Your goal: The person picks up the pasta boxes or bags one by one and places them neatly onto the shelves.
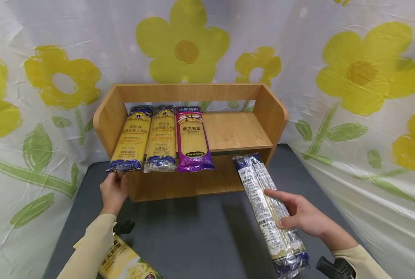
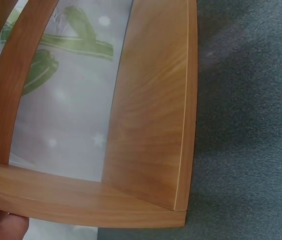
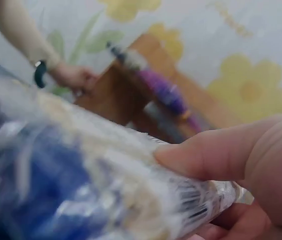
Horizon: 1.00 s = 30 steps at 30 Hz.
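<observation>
My right hand point(image 1: 310, 215) grips a pack of spaghetti point(image 1: 263, 209), thumb and fingers pinching its sides. Its printed back faces up, and it tilts in front of the wooden shelf's point(image 1: 236, 130) right side. At the shelf's front left, my left hand point(image 1: 114, 192) holds the side panel point(image 2: 81, 202); only some fingertips point(image 2: 11, 227) show in the left wrist view. On the upper board lie two yellow-and-blue spaghetti packs point(image 1: 132, 137) and, to their right, a purple pasta pack point(image 1: 193, 137). Much of the held pack is blurred in the right wrist view.
A yellow pasta package point(image 1: 127, 259) lies on the dark table point(image 1: 193, 232) at the front left, partly behind my left forearm. Beneath the upper board is a lower shelf board point(image 1: 190, 182). A flower-printed curtain point(image 1: 298, 58) hangs behind and beside the table.
</observation>
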Available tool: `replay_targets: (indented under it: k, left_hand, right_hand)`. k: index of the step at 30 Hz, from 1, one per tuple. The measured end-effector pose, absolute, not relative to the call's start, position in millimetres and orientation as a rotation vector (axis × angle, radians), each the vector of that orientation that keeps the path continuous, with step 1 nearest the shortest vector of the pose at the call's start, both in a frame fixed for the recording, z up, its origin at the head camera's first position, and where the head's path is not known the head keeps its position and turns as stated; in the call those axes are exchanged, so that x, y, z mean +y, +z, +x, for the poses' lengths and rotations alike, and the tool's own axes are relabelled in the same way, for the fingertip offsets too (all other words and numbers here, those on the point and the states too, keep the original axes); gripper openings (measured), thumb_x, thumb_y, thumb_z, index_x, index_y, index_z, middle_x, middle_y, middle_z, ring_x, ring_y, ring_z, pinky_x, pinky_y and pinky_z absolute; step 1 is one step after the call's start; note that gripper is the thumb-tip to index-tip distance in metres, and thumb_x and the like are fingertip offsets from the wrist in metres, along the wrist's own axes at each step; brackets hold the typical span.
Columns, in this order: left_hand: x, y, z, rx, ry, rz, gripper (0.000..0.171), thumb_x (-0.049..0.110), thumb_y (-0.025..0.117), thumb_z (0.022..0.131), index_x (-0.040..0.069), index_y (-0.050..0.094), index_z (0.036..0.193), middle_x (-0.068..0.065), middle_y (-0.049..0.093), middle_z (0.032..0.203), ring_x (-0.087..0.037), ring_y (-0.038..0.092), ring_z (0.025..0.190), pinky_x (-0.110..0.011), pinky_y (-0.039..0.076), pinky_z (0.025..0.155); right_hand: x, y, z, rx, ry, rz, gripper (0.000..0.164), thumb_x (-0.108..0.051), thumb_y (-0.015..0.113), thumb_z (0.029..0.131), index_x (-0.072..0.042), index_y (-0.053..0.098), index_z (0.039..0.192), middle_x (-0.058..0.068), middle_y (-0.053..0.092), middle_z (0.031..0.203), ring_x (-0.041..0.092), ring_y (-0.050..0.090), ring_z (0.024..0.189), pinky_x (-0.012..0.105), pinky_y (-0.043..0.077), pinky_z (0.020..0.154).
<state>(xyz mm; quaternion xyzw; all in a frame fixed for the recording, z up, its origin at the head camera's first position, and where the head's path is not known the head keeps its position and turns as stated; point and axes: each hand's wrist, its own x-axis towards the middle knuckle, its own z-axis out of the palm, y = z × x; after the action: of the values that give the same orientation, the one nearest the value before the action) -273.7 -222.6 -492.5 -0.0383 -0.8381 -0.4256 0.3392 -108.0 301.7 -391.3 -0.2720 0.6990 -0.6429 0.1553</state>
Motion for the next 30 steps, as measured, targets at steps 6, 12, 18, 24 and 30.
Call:
replay_targets:
  k: [6,12,18,24,30]
  left_hand:
    - [-227.1,-489.8,-272.2,-2.193,-1.119,-0.063,0.011,0.0,0.064,0.095,-0.006,0.061,0.104,-0.03,0.072,0.102,0.026,0.041,0.081,0.005,0.031,0.072]
    - [-227.7,-493.1,-268.1,-2.222,-1.079,-0.048,0.01,0.0,0.064,0.095,-0.005,0.063,0.103,-0.027,0.073,0.094,0.008,0.05,0.075,0.0,0.033,0.065]
    - [-226.5,-496.2,-268.3,-2.206,-1.047,-0.07,0.007,-0.002,0.065,0.094,-0.006,0.063,0.1,-0.026,0.072,0.088,-0.021,0.063,0.073,-0.001,0.033,0.064]
    - [-223.4,-495.9,-268.1,-2.186,-1.033,-0.087,0.004,-0.004,0.065,0.092,-0.006,0.062,0.095,-0.026,0.072,0.085,-0.007,0.058,0.071,-0.002,0.034,0.064]
    - [-223.3,-491.2,-272.2,-2.153,-1.022,-0.122,0.005,-0.005,0.065,0.091,-0.006,0.061,0.094,-0.026,0.072,0.086,-0.013,0.061,0.072,0.001,0.033,0.067]
  right_hand:
    - [285.0,-330.6,-146.2,1.977,-1.845,-0.616,0.073,0.011,0.061,0.091,-0.013,0.039,0.156,-0.004,0.06,0.134,0.009,0.066,0.104,0.028,0.059,0.08]
    - [246.4,-297.2,-206.2,2.204,-1.719,-0.267,0.083,0.008,0.063,0.088,-0.006,0.026,0.16,0.015,0.052,0.133,0.014,0.065,0.099,0.03,0.058,0.08]
    - [210.0,-296.1,-267.6,2.296,-1.643,-0.03,0.082,0.009,0.058,0.09,-0.014,0.026,0.162,0.026,0.043,0.144,0.025,0.056,0.111,0.028,0.054,0.082]
    - [187.3,-294.8,-306.3,2.264,-1.676,0.024,0.082,0.013,0.054,0.089,-0.011,0.025,0.162,0.024,0.039,0.148,0.029,0.054,0.114,0.031,0.054,0.083]
    - [182.4,-286.2,-320.3,2.303,-1.616,-0.013,0.084,0.011,0.055,0.089,-0.012,0.022,0.163,0.023,0.04,0.147,0.028,0.057,0.108,0.029,0.057,0.078]
